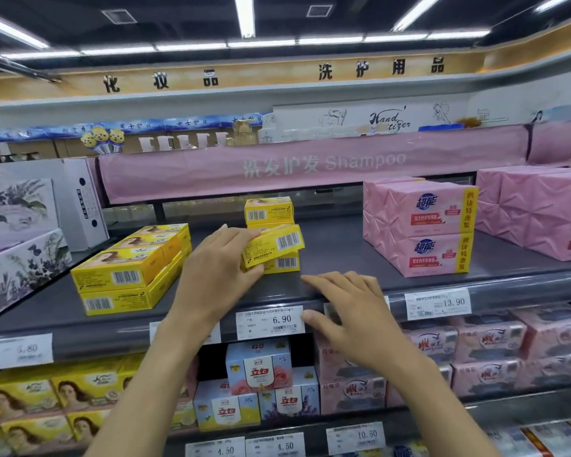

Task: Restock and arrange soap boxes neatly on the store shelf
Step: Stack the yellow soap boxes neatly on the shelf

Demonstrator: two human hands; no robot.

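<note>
On the dark grey shelf [337, 245] that runs across the middle of the view, stock stands in separate groups under a long pink banner [211, 173] at twelve o'clock. Pink soap packs [419, 225] are stacked two high at three o'clock, with more of them at the far right edge. Lavender-printed boxes [17, 219] fill nine o'clock. Just beside them, toward the centre, a block of yellow soap boxes [129, 268] lies two layers deep, barcodes facing out. At the centre stands a small yellow stack [269, 209]. The left hand [218, 258] grips the left end of a tilted yellow box [274, 244] in that stack, fingers curled over its top edge. The right hand [346, 308], at five o'clock from that box, lies flat and holds nothing, fingers spread on the shelf's front lip. Its thumb is just beside the 6.90 price tag [270, 321].
</note>
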